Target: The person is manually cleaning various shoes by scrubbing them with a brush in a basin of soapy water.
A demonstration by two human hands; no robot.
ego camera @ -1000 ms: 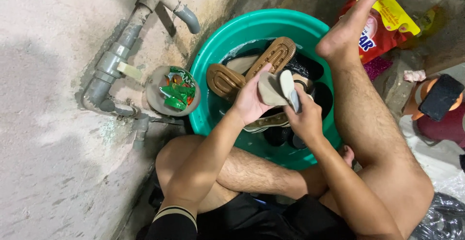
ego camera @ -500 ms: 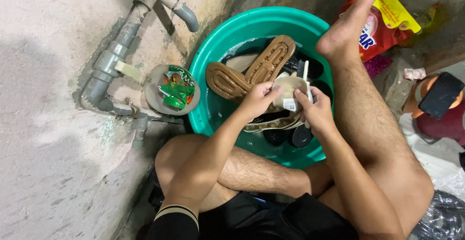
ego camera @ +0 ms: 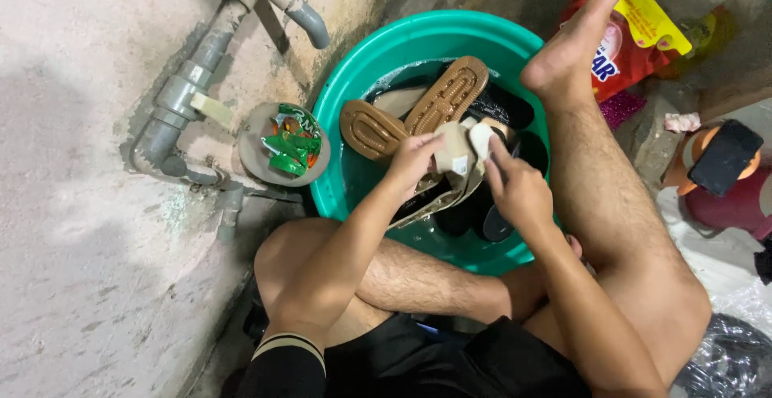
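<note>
Both hands (ego camera: 515,193) shifted, perhaps scrubbing beige sandal (ego camera: 454,153)

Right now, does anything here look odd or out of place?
Nothing looks spilled or broken. The one oddity: tan sandals lie soles-up in the green basin of water, while both hands hold a beige sandal above it.

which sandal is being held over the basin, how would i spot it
Start at the big green basin below the grey pipes. Over its middle, the left hand grips a beige sandal. Unlike the two brown sandals lying sole-up behind it, it is paler and raised.
</note>
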